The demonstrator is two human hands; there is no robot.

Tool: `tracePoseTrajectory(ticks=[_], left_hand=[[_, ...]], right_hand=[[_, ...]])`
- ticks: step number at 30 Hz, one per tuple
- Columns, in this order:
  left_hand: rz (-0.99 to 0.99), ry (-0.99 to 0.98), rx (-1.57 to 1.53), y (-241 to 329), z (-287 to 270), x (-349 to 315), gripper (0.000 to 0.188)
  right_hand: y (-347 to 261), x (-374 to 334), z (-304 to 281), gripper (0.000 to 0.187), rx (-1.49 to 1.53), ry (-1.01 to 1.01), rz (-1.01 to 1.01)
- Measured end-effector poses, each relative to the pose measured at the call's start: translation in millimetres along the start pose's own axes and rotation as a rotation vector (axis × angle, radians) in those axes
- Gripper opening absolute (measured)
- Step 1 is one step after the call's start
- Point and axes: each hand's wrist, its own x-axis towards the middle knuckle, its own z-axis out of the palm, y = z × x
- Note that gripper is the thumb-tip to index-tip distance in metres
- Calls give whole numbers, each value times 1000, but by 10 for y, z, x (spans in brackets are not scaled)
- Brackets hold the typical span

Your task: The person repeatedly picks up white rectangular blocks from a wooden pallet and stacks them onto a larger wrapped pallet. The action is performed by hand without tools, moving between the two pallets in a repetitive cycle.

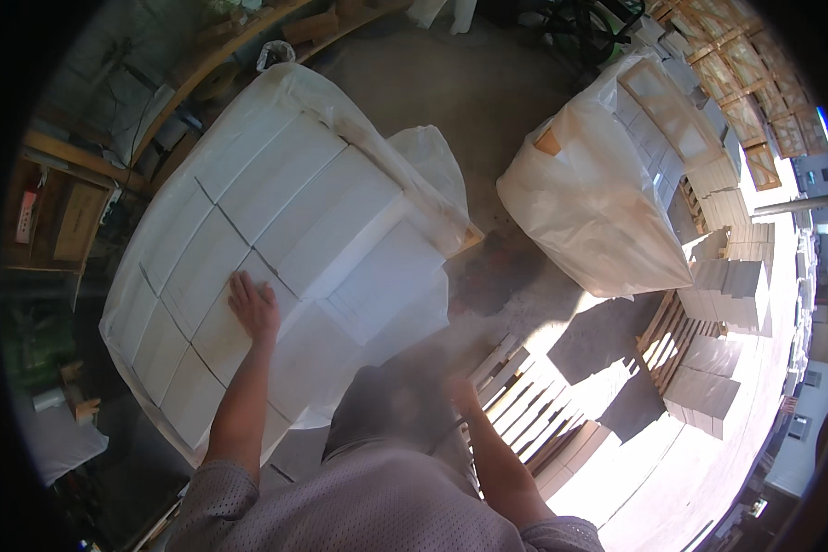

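My left hand (254, 304) lies on top of a stack of white rectangular blocks or boxes (313, 193), fingers spread, at the seam between several of them. Translucent plastic sheeting (428, 175) hangs around the stack's sides, folded down along the edges. Beside my right thigh hangs my right hand (463, 394); haze and shadow blur its fingers. A thin dark line shows near its wrist, and I cannot make out whether it holds anything.
At the right stands another plastic-covered stack (598, 193). Wooden pallets (534, 396) lie in sunlight near my right arm, with white block piles (708, 386) beyond. Wooden crates (745, 74) rise at the far right. A cluttered wooden shelf (74, 212) lines the left side.
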Motion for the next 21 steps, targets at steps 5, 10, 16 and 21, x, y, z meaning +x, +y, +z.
tracePoseTrajectory(ticks=[5, 10, 16, 21], left_hand=[[32, 21, -40, -12, -11, -27, 58], [21, -9, -21, -53, 80, -1, 55], [-9, -41, 84, -162, 324, 7, 57], [31, -64, 109, -385, 662, 179, 66]], right_hand=[[275, -114, 165, 17, 227, 151, 199], [265, -394, 234, 19, 334, 321, 268], [517, -1130, 898, 21, 457, 595, 385], [542, -1905, 1865, 24, 546, 784, 506]])
